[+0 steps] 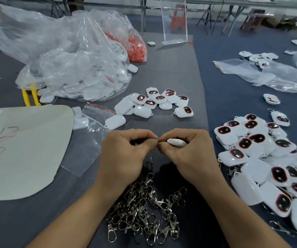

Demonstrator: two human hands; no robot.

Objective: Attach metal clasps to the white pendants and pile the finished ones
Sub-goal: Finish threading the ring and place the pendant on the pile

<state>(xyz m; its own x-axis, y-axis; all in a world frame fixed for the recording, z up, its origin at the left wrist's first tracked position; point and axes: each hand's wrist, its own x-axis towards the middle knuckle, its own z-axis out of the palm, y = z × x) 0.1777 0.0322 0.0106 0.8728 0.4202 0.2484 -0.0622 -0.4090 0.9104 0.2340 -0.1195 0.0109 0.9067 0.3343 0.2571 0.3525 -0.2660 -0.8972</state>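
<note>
Here, left hand (124,149): lower centre of the frame, thumb and forefinger pinched together on a small metal ring (155,138).
Right hand (189,149): meets the left at the fingertips; its fingers (163,145) are curled round a white pendant (176,142), held just above the tabletop.
Clasps (144,208): loose silver heap at bottom centre, between the forearms.
Big pendant pile (269,158): lower right, near the right wrist, running to the frame's right edge.
Small pendant group (155,102): centre, above the hands.
Open room: bare tabletop (171,72) between that group and the hands, and up the middle strip.
Edges: a seam between grey and darker blue cloth runs down right of centre; a beige sheet (27,149) curves in at left; a bulging plastic bag (69,56) fills the upper left.
Writing: red squiggles on the sheet, not readable as words.
</note>
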